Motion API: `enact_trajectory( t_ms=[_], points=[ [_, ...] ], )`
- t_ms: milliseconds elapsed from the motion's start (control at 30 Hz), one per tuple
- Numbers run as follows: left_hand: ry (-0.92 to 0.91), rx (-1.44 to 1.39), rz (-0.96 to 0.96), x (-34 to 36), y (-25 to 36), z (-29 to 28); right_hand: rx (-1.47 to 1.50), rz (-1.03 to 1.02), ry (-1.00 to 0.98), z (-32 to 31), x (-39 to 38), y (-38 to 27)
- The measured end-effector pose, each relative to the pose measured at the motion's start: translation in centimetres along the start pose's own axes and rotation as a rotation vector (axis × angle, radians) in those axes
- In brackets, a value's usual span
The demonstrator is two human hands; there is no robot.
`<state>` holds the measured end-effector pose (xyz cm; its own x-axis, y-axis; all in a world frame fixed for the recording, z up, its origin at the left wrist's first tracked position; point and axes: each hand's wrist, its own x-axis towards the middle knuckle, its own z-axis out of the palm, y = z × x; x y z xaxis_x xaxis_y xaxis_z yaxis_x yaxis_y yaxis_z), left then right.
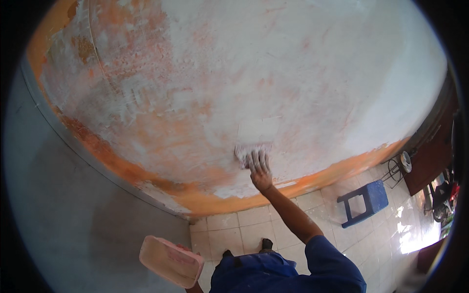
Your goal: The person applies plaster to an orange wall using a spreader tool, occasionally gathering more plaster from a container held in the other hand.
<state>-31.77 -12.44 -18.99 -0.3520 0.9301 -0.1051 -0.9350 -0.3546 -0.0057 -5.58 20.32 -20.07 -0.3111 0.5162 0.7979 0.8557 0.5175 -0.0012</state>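
Observation:
My right hand (260, 169) is closed around a wide putty-smeared spreader (243, 151), its fingers laid along the tool. The spreader's edge is against the wall (303, 88), and a fresh pale patch of putty (258, 128) shows just above it. Low on the left, my left hand (183, 248) grips a pink rectangular plastic tub (150, 260) by its side. Only a little of that hand shows; the tub hides the rest. Pale residue coats the inside of the tub, which is held tilted.
Orange paint (229, 201) shows along the wall's bottom edge. A grey wall (63, 195) meets it on the left. On the tiled floor (224, 239) to the right stands a blue plastic stool (373, 198), with a dark metal stand (392, 171) and a brown wooden panel (430, 161) beyond it.

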Motion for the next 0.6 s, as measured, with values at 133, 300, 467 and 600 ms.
enact_trajectory(
  t_ms=[133, 300, 467, 600],
  points=[
    [-0.124, 0.344, 0.048, -0.1, 1.4, -1.5, 0.058, 0.032, -0.170, 1.8, -6.9, -2.1],
    [-0.251, 0.529, 0.039, -0.3, 1.5, -1.1, 0.178, 0.168, -0.098, -0.8, -10.2, -3.3],
    [-0.199, 0.372, 0.013, -0.4, 0.9, -1.2, 0.459, 0.577, 0.044, -10.0, -3.1, -3.4],
    [-0.196, 0.316, -0.023, 0.2, 0.0, -0.9, 1.385, 1.165, 0.311, -12.1, 0.6, -2.6]
  ],
)
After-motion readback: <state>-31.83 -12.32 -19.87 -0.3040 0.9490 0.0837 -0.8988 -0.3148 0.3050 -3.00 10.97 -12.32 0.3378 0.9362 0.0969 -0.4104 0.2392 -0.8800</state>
